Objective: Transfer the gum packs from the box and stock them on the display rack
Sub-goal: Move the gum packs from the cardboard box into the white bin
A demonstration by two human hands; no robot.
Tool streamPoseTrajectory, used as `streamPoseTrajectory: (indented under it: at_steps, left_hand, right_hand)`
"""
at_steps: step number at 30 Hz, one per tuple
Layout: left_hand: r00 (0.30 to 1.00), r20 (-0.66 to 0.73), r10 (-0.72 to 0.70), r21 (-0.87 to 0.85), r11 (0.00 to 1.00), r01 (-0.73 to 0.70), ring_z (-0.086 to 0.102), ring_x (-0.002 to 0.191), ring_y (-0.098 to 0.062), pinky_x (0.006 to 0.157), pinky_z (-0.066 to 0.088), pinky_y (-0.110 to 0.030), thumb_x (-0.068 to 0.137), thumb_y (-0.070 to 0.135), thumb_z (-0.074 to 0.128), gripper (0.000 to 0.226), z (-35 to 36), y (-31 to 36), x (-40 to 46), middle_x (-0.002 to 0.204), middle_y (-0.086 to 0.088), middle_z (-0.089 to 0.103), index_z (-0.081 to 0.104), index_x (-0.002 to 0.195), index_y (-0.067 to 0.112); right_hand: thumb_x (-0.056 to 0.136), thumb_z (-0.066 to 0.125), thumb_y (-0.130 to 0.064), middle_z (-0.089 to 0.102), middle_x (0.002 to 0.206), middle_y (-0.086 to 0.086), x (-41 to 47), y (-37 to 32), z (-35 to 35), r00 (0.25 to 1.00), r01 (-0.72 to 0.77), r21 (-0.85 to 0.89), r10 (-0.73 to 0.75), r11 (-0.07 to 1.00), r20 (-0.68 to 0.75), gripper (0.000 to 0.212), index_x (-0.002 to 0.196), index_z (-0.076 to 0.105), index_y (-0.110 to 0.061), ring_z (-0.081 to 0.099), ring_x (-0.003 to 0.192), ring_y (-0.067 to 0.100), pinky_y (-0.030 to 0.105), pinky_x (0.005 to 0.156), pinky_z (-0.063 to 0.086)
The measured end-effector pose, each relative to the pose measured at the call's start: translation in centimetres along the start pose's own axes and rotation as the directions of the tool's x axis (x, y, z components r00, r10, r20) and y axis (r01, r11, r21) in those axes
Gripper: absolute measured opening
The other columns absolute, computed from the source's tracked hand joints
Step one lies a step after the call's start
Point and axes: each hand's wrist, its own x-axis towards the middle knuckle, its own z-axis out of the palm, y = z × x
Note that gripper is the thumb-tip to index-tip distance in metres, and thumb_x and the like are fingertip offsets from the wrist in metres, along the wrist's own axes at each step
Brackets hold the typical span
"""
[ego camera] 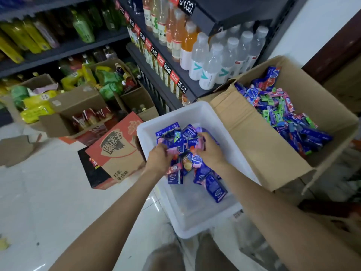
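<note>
A white plastic bin point(195, 114) stands on the floor in front of me with a heap of blue and pink gum packs point(212, 185) in it. Both my hands reach into that heap. My left hand point(159, 155) grips a pink pack at the heap's left side. My right hand point(210, 149) curls its fingers round pink and blue packs near the middle. To the right sits an open cardboard box point(259, 145) with many more gum packs point(283, 112) in blue, green and pink.
A dark shelf rack point(175, 61) with drink bottles point(218, 57) and price tags rises behind the bin. An orange printed carton point(117, 151) lies left of the bin. Further left stand open cartons of snack bags point(39, 102) on the white tile floor point(48, 192).
</note>
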Motion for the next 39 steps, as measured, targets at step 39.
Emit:
streamPoseTrajectory:
  at_steps: [39]
  left_hand:
    - [0.965,-0.015,0.26,-0.319,0.914,-0.251,0.042,0.116,-0.009,0.088,0.036,-0.019,0.079,0.024,0.075,0.085,7.1,22.2,13.1,0.141,0.001,0.043,0.025,0.148,0.027]
  right_hand:
    - [0.087,0.064,-0.015,0.063,0.109,0.015,18.4,3.9,-20.9,0.997,-0.015,0.067,0.019,0.998,-0.072,0.038,0.122,0.055,-0.003,0.058,0.104,0.029,0.022,0.075,0.037]
